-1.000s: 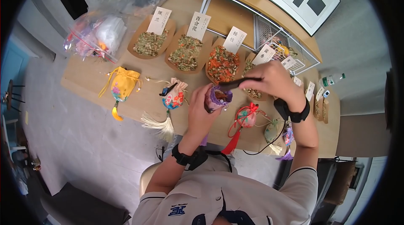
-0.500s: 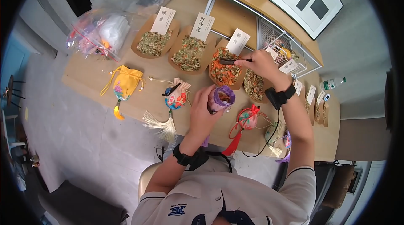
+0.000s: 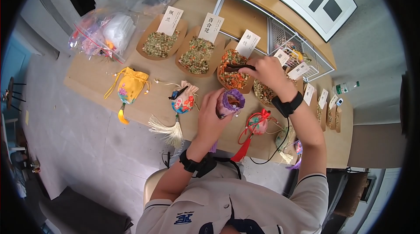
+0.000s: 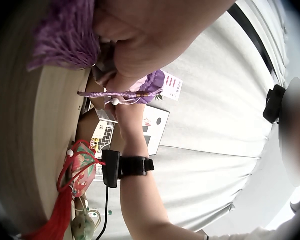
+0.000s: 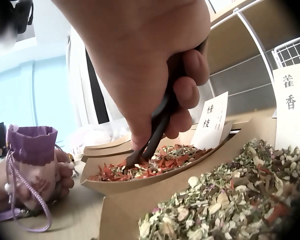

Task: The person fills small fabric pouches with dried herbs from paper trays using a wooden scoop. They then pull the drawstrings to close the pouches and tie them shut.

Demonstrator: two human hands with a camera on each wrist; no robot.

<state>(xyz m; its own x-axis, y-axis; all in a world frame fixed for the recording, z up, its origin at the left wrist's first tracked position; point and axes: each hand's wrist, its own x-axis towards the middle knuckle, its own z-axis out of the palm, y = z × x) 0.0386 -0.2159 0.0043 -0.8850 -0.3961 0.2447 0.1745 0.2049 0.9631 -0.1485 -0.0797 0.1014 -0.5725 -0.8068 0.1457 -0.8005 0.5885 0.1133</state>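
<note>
My left hand [image 3: 209,118] grips a small purple-topped drawstring pouch [image 3: 232,102], its mouth open and upward, with some brownish bits inside. In the right wrist view the pouch [image 5: 34,160] stands upright in that hand, a purple cord hanging down its side. Dark tongs [image 5: 159,131] are pinched in my right hand [image 5: 145,65], their tips down in the orange and green dried mix [image 5: 172,159]. That mix fills a brown paper tray, third from the left in the head view, just beyond the pouch.
More paper trays of dried herbs with cards [image 3: 211,27] line the table's back edge. Nearer lie a yellow pouch [image 3: 131,86], a cream-tasselled pouch [image 3: 183,98] and a red-corded pouch [image 3: 258,124]. Plastic bags [image 3: 105,35] sit back left; a shelf [image 3: 245,17] and a bottle [image 3: 347,87] stand right.
My right hand has moved from above the pouch to the orange mix, taking the tongs into it. The left hand still grips the pouch, nearly in place.
</note>
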